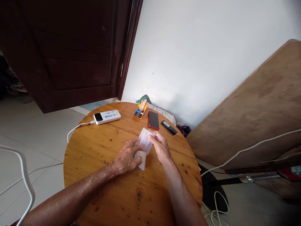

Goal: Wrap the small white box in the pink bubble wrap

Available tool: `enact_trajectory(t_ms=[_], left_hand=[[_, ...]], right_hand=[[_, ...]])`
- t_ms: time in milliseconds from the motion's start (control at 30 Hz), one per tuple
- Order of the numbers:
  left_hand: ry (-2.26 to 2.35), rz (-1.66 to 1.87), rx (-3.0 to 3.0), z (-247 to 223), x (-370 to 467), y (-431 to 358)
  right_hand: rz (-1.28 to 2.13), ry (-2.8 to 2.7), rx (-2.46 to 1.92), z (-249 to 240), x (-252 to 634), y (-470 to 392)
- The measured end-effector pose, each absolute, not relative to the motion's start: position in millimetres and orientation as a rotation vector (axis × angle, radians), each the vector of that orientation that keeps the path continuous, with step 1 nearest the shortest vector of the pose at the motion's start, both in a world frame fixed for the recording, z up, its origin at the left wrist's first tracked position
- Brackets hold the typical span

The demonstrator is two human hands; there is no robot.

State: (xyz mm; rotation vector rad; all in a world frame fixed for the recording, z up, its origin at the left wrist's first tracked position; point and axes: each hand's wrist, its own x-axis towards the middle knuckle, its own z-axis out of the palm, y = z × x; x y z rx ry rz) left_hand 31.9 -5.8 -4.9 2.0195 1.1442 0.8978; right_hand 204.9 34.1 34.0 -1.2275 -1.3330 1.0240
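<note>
A piece of translucent bubble wrap (146, 140) is between my hands above the middle of the wooden table (105, 150), its lower part folded or bunched. My left hand (128, 157) grips the lower left side, with the thumb and fingers around it. At the upper right edge, my right hand (160, 145) pinches the wrap between thumb and fingers. Whether anything lies inside the wrap, I cannot tell.
Along the far side of the table are a white power bank (107, 116) with a cable, an orange tape dispenser (141, 109), a red-edged phone (153, 120) and a small black device (169, 127). A dark door (77, 53) and a wooden board (249, 103) stand nearby.
</note>
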Motion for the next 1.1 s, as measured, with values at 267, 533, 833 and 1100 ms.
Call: enact_trajectory(t_ms=[267, 533, 833, 1100], left_hand=[[1.142, 0.895, 1.994, -2.3, 31.3, -6.0], [1.167, 0.890, 2.003, -3.6, 32.1, -6.7], [1.171, 0.927, 1.939, -1.6, 31.0, -7.0], [1.315, 0.957, 1.779, -1.2, 31.9, -7.9]], right_hand=[[0.999, -1.512, -1.192, 40.6, 201.4, 24.1], [1.002, -1.578, -1.216, 47.4, 203.3, 6.6], [1.084, -1.416, -1.132, 35.6, 204.1, 1.1], [1.071, -1.468, -1.131, 34.5, 208.5, -4.2]])
